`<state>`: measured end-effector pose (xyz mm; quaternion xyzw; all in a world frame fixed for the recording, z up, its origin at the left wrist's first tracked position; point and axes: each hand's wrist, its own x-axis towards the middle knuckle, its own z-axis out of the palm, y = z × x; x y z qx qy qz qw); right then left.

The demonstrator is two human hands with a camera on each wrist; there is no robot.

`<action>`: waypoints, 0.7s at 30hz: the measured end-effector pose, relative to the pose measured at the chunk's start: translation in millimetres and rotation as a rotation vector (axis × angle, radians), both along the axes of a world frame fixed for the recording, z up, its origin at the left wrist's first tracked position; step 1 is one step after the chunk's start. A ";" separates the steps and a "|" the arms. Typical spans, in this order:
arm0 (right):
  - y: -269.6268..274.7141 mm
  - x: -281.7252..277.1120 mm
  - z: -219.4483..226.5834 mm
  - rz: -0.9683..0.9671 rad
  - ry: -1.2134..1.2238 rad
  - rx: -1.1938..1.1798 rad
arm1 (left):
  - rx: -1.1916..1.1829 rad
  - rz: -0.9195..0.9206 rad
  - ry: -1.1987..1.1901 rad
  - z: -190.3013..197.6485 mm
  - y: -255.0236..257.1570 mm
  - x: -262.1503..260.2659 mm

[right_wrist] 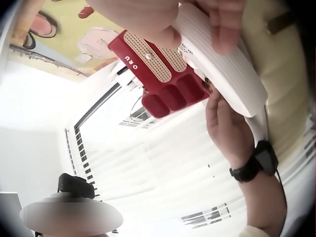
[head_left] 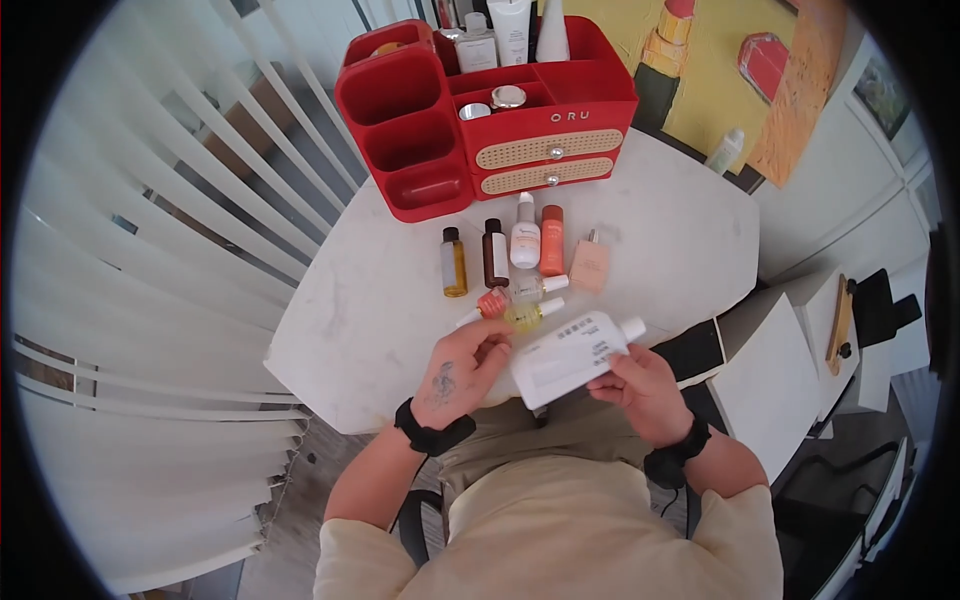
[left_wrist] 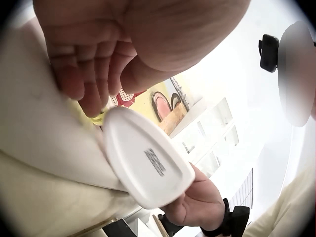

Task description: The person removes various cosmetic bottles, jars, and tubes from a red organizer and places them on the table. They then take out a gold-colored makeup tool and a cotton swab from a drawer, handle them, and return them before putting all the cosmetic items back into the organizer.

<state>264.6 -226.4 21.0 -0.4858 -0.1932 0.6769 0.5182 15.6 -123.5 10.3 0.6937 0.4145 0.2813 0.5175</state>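
Note:
My right hand [head_left: 650, 395] grips a large white bottle [head_left: 565, 372] near its capped end, thumb on the printed face. The bottle lies tilted over the table's front edge, cap [head_left: 633, 327] to the right. In the left wrist view its flat white base [left_wrist: 148, 158] shows a small dark printed block. My left hand [head_left: 458, 375] hovers beside the base end, fingers loosely bent and holding nothing. Just beyond those fingers lie a small yellow bottle [head_left: 523, 317] with a white cap, a clear one [head_left: 525, 289] and a coral-red one [head_left: 492, 302].
Behind stand an amber bottle [head_left: 454, 265], a brown bottle [head_left: 495, 255], a white pump bottle [head_left: 525, 238], an orange tube [head_left: 552, 240] and a peach bottle [head_left: 590, 263]. A red organizer [head_left: 545, 115] with two drawers sits at the back of the white table [head_left: 350, 300].

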 end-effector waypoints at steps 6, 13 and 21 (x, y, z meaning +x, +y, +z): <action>7.3 -22.4 9.9 0.091 0.068 -0.034 | 0.469 0.035 0.211 22.6 -29.8 -13.7; 11.2 -5.9 -4.1 0.342 -0.485 -0.017 | 0.639 -0.019 0.318 13.7 -32.0 -12.8; 4.1 5.1 -17.1 0.187 -0.903 0.231 | 0.730 0.002 0.377 8.5 -28.3 7.1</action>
